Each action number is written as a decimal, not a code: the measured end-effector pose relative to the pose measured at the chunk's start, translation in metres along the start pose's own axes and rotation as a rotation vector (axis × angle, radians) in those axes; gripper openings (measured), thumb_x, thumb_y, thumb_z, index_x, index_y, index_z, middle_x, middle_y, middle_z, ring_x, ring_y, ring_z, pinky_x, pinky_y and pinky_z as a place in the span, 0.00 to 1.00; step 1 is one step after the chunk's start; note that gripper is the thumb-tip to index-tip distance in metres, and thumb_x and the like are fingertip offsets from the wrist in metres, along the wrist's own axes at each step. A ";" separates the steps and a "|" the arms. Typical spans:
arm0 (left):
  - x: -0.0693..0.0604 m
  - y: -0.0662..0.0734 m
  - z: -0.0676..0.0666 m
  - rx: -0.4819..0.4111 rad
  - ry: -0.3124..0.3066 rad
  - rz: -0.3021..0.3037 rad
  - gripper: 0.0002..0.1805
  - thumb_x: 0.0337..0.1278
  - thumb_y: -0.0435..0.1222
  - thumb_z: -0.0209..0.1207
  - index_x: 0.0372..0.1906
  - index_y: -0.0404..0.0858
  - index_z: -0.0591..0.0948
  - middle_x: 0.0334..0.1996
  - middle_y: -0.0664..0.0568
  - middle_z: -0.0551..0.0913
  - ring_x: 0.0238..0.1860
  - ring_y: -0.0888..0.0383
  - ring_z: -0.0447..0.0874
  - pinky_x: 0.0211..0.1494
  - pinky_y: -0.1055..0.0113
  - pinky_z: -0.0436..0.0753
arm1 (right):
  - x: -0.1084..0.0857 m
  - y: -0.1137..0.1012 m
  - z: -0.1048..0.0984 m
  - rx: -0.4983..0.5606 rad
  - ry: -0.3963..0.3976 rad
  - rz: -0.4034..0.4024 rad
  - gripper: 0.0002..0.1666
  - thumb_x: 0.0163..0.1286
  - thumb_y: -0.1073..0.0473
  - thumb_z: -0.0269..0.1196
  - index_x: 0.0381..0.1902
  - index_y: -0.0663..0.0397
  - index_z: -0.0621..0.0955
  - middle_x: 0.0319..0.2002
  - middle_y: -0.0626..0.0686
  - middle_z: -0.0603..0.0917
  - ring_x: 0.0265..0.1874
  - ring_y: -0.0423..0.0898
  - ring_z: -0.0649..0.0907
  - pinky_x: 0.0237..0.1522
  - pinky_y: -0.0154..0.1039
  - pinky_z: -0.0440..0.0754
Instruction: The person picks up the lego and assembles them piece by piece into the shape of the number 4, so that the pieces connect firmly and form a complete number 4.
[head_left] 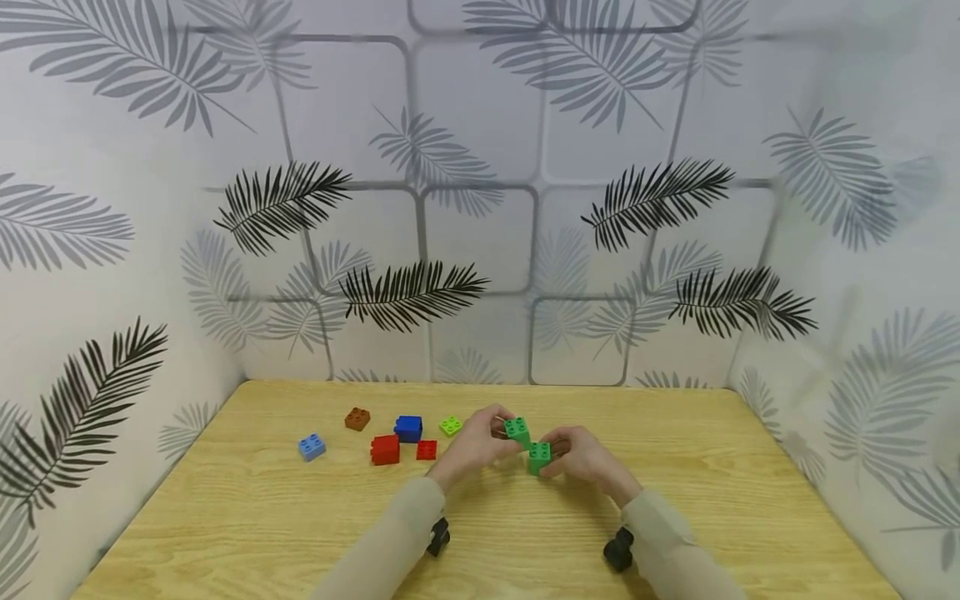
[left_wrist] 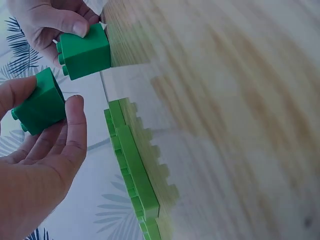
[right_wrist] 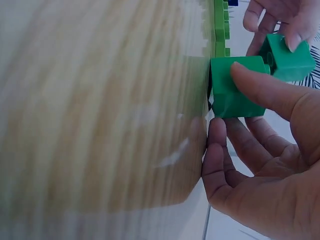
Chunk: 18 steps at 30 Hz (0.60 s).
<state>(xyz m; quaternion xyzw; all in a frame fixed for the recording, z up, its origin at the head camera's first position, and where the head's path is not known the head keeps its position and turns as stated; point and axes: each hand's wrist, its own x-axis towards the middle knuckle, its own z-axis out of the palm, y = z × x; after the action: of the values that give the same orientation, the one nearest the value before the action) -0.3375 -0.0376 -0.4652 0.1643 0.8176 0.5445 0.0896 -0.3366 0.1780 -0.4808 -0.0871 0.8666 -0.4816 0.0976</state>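
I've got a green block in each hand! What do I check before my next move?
1. Left hand gripping its green block: ok.
2. Right hand gripping the other green block: ok.
3. Both blocks bumpy side up: ok.
4. Left block straight above the right one: not ok, it's higher but off to the side.
5. Right block flat on the table: cannot tell.
6. Red block out of the way: ok.
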 end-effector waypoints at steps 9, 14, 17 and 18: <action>0.002 -0.001 0.010 0.062 -0.024 0.098 0.19 0.62 0.34 0.63 0.58 0.43 0.79 0.50 0.49 0.84 0.52 0.49 0.83 0.56 0.54 0.81 | 0.000 -0.005 0.007 -0.008 -0.031 -0.030 0.26 0.51 0.71 0.73 0.50 0.66 0.81 0.41 0.55 0.86 0.40 0.45 0.83 0.46 0.41 0.82; 0.001 0.002 0.014 0.079 -0.047 0.121 0.19 0.62 0.33 0.63 0.58 0.43 0.80 0.50 0.50 0.84 0.52 0.51 0.83 0.57 0.54 0.80 | 0.000 -0.006 0.008 -0.003 -0.049 -0.030 0.23 0.52 0.71 0.72 0.48 0.65 0.82 0.40 0.55 0.86 0.39 0.45 0.83 0.44 0.40 0.82; 0.001 0.003 0.015 0.089 -0.060 0.116 0.18 0.61 0.35 0.64 0.57 0.44 0.81 0.49 0.53 0.84 0.51 0.55 0.82 0.57 0.56 0.80 | 0.000 -0.006 0.010 0.007 -0.058 -0.035 0.20 0.53 0.71 0.72 0.45 0.64 0.82 0.40 0.54 0.86 0.38 0.44 0.83 0.43 0.40 0.82; 0.002 0.002 0.014 0.102 -0.063 0.117 0.18 0.61 0.35 0.64 0.56 0.45 0.81 0.49 0.54 0.85 0.50 0.56 0.82 0.56 0.57 0.79 | 0.000 -0.006 0.010 0.018 -0.061 -0.035 0.19 0.53 0.71 0.72 0.44 0.64 0.82 0.40 0.54 0.86 0.39 0.45 0.83 0.43 0.40 0.82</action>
<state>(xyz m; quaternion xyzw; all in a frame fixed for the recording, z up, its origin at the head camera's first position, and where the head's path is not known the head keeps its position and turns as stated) -0.3339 -0.0238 -0.4688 0.2331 0.8301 0.5010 0.0745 -0.3335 0.1665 -0.4807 -0.1158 0.8571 -0.4883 0.1162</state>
